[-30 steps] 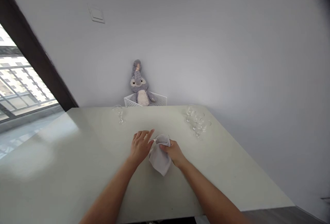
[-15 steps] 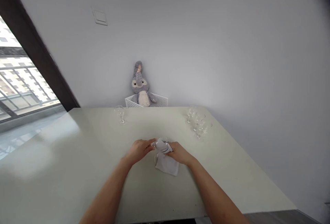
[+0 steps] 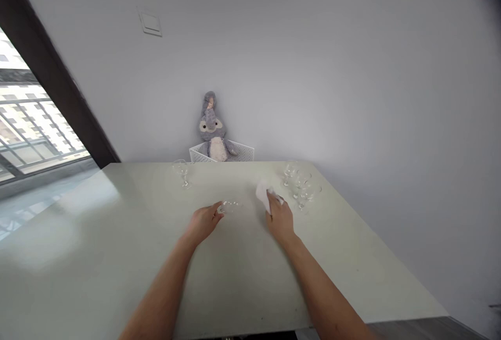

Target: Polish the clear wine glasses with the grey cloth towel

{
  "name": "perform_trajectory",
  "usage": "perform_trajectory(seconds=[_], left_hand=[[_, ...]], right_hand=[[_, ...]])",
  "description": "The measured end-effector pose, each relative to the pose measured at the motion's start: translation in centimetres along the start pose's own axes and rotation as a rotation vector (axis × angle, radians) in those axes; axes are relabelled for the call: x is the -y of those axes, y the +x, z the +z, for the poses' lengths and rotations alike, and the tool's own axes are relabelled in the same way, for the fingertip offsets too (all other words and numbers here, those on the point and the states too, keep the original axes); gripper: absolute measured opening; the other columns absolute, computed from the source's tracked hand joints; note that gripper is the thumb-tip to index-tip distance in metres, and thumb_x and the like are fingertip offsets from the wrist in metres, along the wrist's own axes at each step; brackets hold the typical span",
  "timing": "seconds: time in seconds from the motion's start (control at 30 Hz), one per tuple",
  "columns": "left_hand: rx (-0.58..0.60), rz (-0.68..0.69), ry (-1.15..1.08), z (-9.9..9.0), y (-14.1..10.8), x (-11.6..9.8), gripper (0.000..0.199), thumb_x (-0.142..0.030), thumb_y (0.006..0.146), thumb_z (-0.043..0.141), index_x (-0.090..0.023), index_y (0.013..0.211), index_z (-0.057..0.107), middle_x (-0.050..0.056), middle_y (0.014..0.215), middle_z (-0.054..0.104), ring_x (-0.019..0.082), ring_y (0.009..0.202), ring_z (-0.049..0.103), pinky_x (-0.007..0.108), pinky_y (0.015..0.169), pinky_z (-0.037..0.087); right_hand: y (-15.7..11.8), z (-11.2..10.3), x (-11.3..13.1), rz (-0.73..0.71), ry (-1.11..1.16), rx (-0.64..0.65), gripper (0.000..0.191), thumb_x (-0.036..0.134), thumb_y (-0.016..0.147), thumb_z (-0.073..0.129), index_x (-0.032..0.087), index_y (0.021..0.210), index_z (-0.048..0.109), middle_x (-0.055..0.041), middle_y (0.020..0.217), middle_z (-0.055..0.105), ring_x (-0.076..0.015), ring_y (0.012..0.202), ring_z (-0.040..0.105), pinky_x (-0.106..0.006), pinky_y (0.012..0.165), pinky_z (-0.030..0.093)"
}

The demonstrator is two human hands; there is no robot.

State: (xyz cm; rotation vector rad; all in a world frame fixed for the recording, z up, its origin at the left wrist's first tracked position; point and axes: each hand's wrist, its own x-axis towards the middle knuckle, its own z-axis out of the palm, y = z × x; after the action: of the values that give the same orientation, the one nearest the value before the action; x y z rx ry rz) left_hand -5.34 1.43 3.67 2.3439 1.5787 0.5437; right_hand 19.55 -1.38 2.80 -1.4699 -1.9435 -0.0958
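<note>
Near the middle of the pale table, my left hand pinches the foot end of a clear stemmed glass, which lies on its side with its bowl toward the right. My right hand is closed on a white cloth, apart from that glass. At the back left stands another clear stemmed glass. Several more clear glasses are grouped upright to the right of my right hand.
Behind the table's back edge a grey plush toy sits in a white perforated basket against the wall. A dark window frame slants down at the left.
My right hand has drawn the cloth off the held glass and moved it right and farther back. My left hand has shifted slightly left with the glass, whose bowl is now uncovered.
</note>
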Motion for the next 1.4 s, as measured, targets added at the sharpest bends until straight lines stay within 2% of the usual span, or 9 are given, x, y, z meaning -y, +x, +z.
perform_trajectory(seconds=[0.13, 0.23, 0.4, 0.53, 0.7, 0.9, 1.07, 1.2, 1.4], left_hand=[[-0.043, 0.171, 0.131, 1.1, -0.1, -1.0, 0.02, -0.019, 0.079, 0.043, -0.019, 0.089, 0.06, 0.004, 0.075, 0.063, 0.018, 0.071, 0.056, 0.028, 0.066, 0.034], [-0.075, 0.362, 0.169, 2.0, -0.4, -2.1, 0.018, -0.009, 0.076, 0.042, -0.017, 0.073, 0.058, 0.005, 0.07, 0.06, 0.016, 0.069, 0.055, 0.028, 0.066, 0.034], [-0.144, 0.528, 0.183, 2.7, -0.7, -3.5, 0.024, -0.02, 0.085, 0.036, -0.016, 0.071, 0.055, 0.005, 0.064, 0.056, 0.016, 0.064, 0.052, 0.03, 0.063, 0.033], [-0.116, 0.543, 0.175, 3.2, -0.8, -4.0, 0.027, -0.029, 0.088, 0.033, -0.017, 0.098, 0.055, 0.005, 0.069, 0.059, 0.016, 0.066, 0.054, 0.03, 0.064, 0.034], [-0.11, 0.463, 0.097, 4.3, -0.9, -4.0, 0.029, -0.031, 0.088, 0.034, -0.018, 0.103, 0.055, 0.006, 0.073, 0.062, 0.017, 0.068, 0.056, 0.03, 0.067, 0.035], [-0.16, 0.201, -0.116, 5.1, -1.0, -4.6, 0.026, -0.035, 0.086, 0.038, -0.019, 0.099, 0.054, 0.003, 0.075, 0.062, 0.016, 0.067, 0.054, 0.028, 0.064, 0.035], [-0.227, 0.02, -0.319, 6.1, -1.3, -5.4, 0.026, -0.028, 0.085, 0.035, -0.018, 0.105, 0.049, 0.005, 0.083, 0.061, 0.018, 0.072, 0.055, 0.03, 0.063, 0.04], [-0.392, 0.209, -0.326, 7.5, -1.6, -5.6, 0.028, -0.016, 0.08, 0.04, -0.017, 0.105, 0.052, 0.011, 0.101, 0.058, 0.025, 0.093, 0.053, 0.039, 0.079, 0.041], [-0.38, 0.33, -0.272, 6.1, -1.2, -5.4, 0.02, -0.013, 0.075, 0.045, -0.017, 0.086, 0.061, 0.011, 0.095, 0.056, 0.025, 0.095, 0.05, 0.041, 0.081, 0.041]], right_hand=[[-0.5, 0.3, 3.7, -0.318, 0.062, 0.128, 0.043, 0.034, 0.083, 0.044, 0.022, 0.124, 0.045, -0.006, 0.132, 0.041, -0.0276, 0.126, 0.022, -0.047, 0.102, 0.015], [-0.7, 0.3, 5.4, -0.322, 0.123, 0.142, 0.029, 0.029, 0.086, 0.04, 0.028, 0.11, 0.056, -0.0014, 0.125, 0.05, -0.0248, 0.122, 0.03, -0.047, 0.101, 0.014], [-0.3, 0.3, 4.4, -0.041, 0.252, 0.036, 0.029, 0.028, 0.087, 0.037, 0.023, 0.094, 0.064, -0.0059, 0.105, 0.061, -0.0197, 0.099, 0.05, -0.039, 0.094, 0.027], [0.2, 0.5, 2.4, 0.306, 0.503, 0.037, 0.038, 0.041, 0.085, 0.036, 0.019, 0.079, 0.066, -0.0057, 0.08, 0.065, -0.0183, 0.077, 0.057, -0.031, 0.074, 0.039], [0.4, 1.0, 0.9, 0.767, 0.999, 0.068, 0.052, 0.06, 0.074, 0.042, 0.013, 0.065, 0.063, -0.0041, 0.052, 0.059, -0.0183, 0.053, 0.056, -0.029, 0.054, 0.041], [-0.1, 2.3, 1.6, 1.014, 1.479, -0.048, 0.054, 0.067, 0.066, 0.048, 0.014, 0.072, 0.059, -0.0055, 0.06, 0.061, -0.0201, 0.058, 0.059, -0.033, 0.059, 0.046], [-1.5, 4.4, 3.7, 0.724, 1.424, 0.009, 0.044, 0.062, 0.065, 0.053, 0.018, 0.068, 0.058, -0.0038, 0.063, 0.059, -0.021, 0.069, 0.057, -0.035, 0.068, 0.045], [-2.4, 5.4, 5.2, 0.431, 1.25, 0.077, 0.032, 0.048, 0.071, 0.055, 0.02, 0.084, 0.062, -0.0051, 0.085, 0.063, -0.021, 0.091, 0.054, -0.036, 0.087, 0.038], [-1.6, 5.3, 4.1, 0.412, 1.153, -0.132, 0.033, 0.037, 0.071, 0.058, 0.018, 0.097, 0.057, -0.0075, 0.098, 0.062, -0.0201, 0.088, 0.056, -0.035, 0.081, 0.044]])
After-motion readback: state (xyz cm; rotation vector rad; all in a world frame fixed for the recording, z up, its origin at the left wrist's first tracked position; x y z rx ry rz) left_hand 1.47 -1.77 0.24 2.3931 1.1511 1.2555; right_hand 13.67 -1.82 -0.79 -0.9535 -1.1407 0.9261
